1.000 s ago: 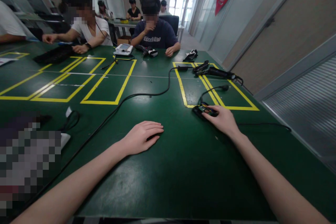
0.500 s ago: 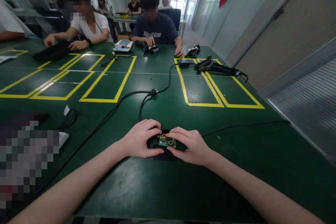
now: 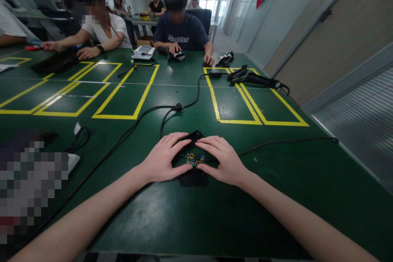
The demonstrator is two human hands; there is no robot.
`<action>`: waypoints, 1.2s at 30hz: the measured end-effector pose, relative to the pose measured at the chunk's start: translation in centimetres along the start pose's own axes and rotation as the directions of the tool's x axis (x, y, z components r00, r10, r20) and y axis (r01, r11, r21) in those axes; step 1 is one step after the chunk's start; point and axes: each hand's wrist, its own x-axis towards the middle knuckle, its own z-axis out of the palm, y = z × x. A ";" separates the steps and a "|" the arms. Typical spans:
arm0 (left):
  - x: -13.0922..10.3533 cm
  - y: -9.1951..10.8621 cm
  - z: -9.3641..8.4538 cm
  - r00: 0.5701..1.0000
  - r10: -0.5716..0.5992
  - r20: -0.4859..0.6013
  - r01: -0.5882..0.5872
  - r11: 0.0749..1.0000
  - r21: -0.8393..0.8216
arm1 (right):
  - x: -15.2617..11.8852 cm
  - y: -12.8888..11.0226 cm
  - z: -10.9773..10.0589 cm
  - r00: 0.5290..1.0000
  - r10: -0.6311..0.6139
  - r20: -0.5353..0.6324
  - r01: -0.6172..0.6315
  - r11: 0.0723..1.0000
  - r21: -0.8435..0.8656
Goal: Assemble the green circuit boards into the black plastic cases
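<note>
A small green circuit board with copper coils lies between my two hands, with cables running out at both sides. My left hand curls around its left side, thumb at the board's near edge and fingers against a black plastic casing part behind it. On the other side my right hand mirrors this, thumb on the near edge, fingers at the same casing part. Another flat black casing piece lies on the table just below the thumbs. The palms hide the sides of the casing.
Black cables with a plug cross the green table. Yellow tape rectangles mark its far half. A black device lies far right, a blurred pile at left. Co-workers sit opposite, their hands on other items.
My fingers have moved slightly up and away from the board onto the rear casing part, which is now visible. The board sits lower between my thumbs. A co-worker at far left now holds a red-tipped tool.
</note>
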 end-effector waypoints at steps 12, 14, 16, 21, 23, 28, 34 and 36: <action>0.4 0.2 0.0 0.998 -0.039 0.041 0.041 0.998 -0.052 | 0.0 -0.1 0.0 0.996 -0.024 0.082 0.017 0.996 0.093; 0.3 0.2 0.0 0.998 -0.048 0.041 0.050 0.997 -0.051 | 0.0 0.0 0.1 0.997 -0.021 0.079 0.015 0.996 0.087; 0.3 0.2 -0.1 0.998 -0.062 0.033 0.063 0.997 -0.048 | -0.1 0.0 0.2 0.997 -0.008 0.082 0.003 0.998 0.060; 0.3 0.3 -0.1 0.997 -0.075 0.029 0.076 0.996 -0.037 | -0.4 0.4 0.6 0.993 0.026 0.119 -0.029 0.999 0.030; 0.3 0.2 0.0 0.997 -0.070 0.030 0.071 0.997 -0.028 | -0.5 0.5 0.6 0.992 0.023 0.120 -0.029 0.998 0.049; 0.2 0.1 0.2 0.996 -0.081 0.028 0.081 0.997 0.021 | -0.5 0.4 0.4 0.995 0.008 0.095 -0.016 0.996 0.087; 0.4 0.0 0.2 0.998 -0.065 0.018 0.064 0.996 0.064 | -0.2 0.0 0.3 0.996 -0.036 0.078 0.027 0.992 0.120; 0.4 0.0 0.2 0.998 -0.063 0.010 0.062 0.995 0.077 | -0.2 -0.1 0.3 0.996 -0.041 0.078 0.029 0.988 0.151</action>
